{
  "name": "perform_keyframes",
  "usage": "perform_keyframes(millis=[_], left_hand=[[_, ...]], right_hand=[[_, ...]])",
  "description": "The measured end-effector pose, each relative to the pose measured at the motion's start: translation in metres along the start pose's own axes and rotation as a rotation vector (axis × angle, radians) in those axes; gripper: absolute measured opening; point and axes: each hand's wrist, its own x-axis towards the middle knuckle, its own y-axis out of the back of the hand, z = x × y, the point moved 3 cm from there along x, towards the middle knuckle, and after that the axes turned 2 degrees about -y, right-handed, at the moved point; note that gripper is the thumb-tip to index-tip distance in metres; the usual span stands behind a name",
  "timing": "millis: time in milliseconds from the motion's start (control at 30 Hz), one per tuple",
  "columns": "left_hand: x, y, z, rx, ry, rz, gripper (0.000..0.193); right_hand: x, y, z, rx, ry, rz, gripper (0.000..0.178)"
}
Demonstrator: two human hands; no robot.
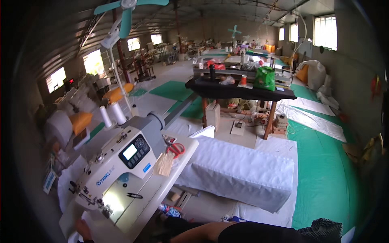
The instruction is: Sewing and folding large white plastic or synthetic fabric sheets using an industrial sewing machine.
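Note:
At the lower left, my left hand [83, 230] grips the edge of a piece of white fabric [99, 227], with its fingers partly hidden. The fabric lies below the needle end of a white sewing machine [117, 162], whose lamp lights the bed. Black thread snips [134, 195] rest on the machine table [152, 194]. Farther back on it are red-handled scissors [176, 150] and a bundle of beige strips [164, 163]. My bare right forearm enters from the bottom; the hand itself is out of sight.
Two white thread cones [118, 113] stand behind the machine. To its right lies a large white fabric-covered block [239, 170]. Beyond is a dark-topped table [243, 90] bearing a green bag [265, 78]. Green sheeting [320, 174] covers the floor at right. A fan [129, 5] hangs overhead.

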Motion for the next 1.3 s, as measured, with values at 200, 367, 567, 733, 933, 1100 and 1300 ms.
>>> perform_keyframes(millis=[200, 367, 567, 733, 933, 1100, 1300], left_hand=[[-0.038, -0.052, 0.013, 0.189, 0.273, -0.184, 0.042], [-0.055, -0.016, 0.044, 0.209, -0.089, 0.194, 0.042], [-0.076, -0.007, 0.042, 0.048, -0.043, -0.085, 0.044], [-0.080, -0.002, 0.045, -0.040, -0.140, -0.051, 0.044], [-0.081, 0.010, 0.057, -0.029, -0.025, -0.108, 0.047], [-0.082, 0.008, 0.058, -0.046, -0.035, -0.093, 0.051], [-0.074, -0.023, 0.028, -0.082, 0.075, -0.123, 0.052]], right_hand=[[-0.037, 0.067, 0.072, -0.237, -0.302, 0.247, 0.023], [-0.043, 0.097, 0.104, -0.960, 0.082, 0.383, 0.028], [-0.167, 0.186, 0.072, -1.510, 0.635, 0.849, 0.021], [-0.425, 0.241, 0.018, -2.007, -0.530, 1.518, 0.040], [-0.604, 0.237, 0.049, -1.336, -1.096, 1.886, 0.061], [-0.614, 0.253, 0.058, -1.219, -1.089, 1.817, 0.057], [-0.616, 0.270, 0.068, -1.268, -0.988, 1.924, 0.039]])
